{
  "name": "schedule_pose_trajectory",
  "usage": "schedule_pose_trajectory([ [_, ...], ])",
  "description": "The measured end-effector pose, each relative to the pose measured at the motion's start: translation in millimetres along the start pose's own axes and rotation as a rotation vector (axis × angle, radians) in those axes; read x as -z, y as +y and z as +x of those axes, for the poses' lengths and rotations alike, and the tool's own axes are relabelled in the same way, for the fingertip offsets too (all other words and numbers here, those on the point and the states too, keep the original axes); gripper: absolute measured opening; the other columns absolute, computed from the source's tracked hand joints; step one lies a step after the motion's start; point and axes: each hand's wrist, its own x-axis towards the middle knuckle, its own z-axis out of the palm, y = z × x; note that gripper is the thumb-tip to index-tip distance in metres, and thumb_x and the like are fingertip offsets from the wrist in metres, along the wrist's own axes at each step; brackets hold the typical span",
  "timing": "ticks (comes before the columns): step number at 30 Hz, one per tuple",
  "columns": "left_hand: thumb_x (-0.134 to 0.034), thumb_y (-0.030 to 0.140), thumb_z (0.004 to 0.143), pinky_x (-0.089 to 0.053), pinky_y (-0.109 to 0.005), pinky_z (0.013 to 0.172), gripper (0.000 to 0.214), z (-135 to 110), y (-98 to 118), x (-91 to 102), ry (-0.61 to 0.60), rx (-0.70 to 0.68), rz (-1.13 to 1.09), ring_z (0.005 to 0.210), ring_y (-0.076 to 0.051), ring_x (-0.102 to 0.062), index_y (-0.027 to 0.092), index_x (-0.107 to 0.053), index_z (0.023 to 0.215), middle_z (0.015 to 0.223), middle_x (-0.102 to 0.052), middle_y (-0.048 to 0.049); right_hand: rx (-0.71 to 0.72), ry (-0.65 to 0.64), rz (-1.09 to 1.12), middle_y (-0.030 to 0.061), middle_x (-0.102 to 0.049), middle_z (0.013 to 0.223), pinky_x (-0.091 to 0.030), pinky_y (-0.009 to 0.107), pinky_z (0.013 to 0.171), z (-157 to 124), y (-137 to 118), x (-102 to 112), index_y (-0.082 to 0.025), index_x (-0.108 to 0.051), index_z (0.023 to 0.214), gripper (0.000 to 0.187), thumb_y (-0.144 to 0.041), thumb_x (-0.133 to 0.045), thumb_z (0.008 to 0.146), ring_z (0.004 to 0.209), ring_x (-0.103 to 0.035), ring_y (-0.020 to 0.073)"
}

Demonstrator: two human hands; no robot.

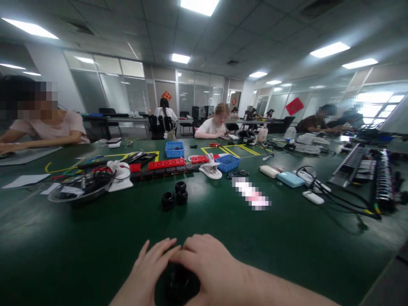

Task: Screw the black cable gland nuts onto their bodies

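Note:
At the bottom of the head view, a black, round, glossy part (180,284) with a ring-like top sits low between my two hands. My left hand (149,272) curves along its left side, its fingers reaching over the far edge. Around the far and right sides wraps my right hand (212,267), with its bent fingers meeting the left fingertips. The lower portion of the part is dark and partly hidden by the hands. Farther up the green table, three similar black round parts (175,196) stand close together.
A steel bowl (60,196) and white clamp stand (120,177) are at left. Beyond lie a red-and-black strip (167,163) and blue bins (174,149) (228,162). Power banks (290,179), cables and a metal rack (347,163) occupy the right. Other people sit around.

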Motion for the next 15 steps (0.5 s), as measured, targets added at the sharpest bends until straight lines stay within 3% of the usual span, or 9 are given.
schedule_pose_trajectory([
  [3, -0.064, 0.050, 0.067, -0.020, -0.056, 0.103, 0.054, 5.3, 3.4, -17.2, -0.002, -0.046, -0.014, 0.114, -0.030, -0.046, 0.030, -0.054, 0.116, 0.122, -0.055, -0.0088, 0.024, -0.030, -0.148, 0.0056, -0.062, 0.082, -0.037, 0.028, 0.060, 3.7, 7.0, -17.8, -0.018, -0.059, 0.093, 0.058, -0.068, -0.053, 0.064, 0.067, -0.052, 0.0166],
  [7, -0.064, 0.046, 0.067, -0.023, -0.054, 0.102, 0.047, 5.8, 7.8, -16.5, 0.046, -0.041, 0.002, 0.110, -0.029, -0.049, 0.030, -0.058, 0.111, 0.116, -0.059, -0.0058, 0.081, 0.057, -0.145, 0.0036, -0.062, 0.076, -0.035, 0.026, 0.055, 5.2, 10.6, -22.8, -0.019, -0.058, 0.093, 0.049, -0.062, -0.049, 0.070, 0.063, -0.052, 0.0156],
  [10, -0.063, 0.039, 0.068, -0.023, -0.054, 0.102, 0.045, 3.3, 6.9, -16.3, 0.067, -0.019, -0.035, 0.111, -0.027, -0.049, 0.030, -0.057, 0.112, 0.117, -0.058, -0.0051, 0.071, 0.167, -0.017, 0.0039, -0.063, 0.078, -0.039, 0.026, 0.059, 1.4, 3.4, -12.4, -0.019, -0.057, 0.094, 0.047, -0.059, -0.053, 0.069, 0.067, -0.055, 0.0158],
  [15, -0.067, 0.043, 0.065, -0.022, -0.058, 0.101, 0.046, 2.3, 5.8, -19.5, 0.133, -0.064, -0.085, 0.109, -0.028, -0.050, 0.032, -0.059, 0.109, 0.113, -0.059, -0.0040, -0.153, 0.323, 0.303, 0.0012, -0.059, 0.079, -0.042, 0.025, 0.063, -7.3, -10.8, 7.1, -0.018, -0.056, 0.091, 0.041, -0.043, -0.067, 0.060, 0.068, -0.054, 0.0137],
])
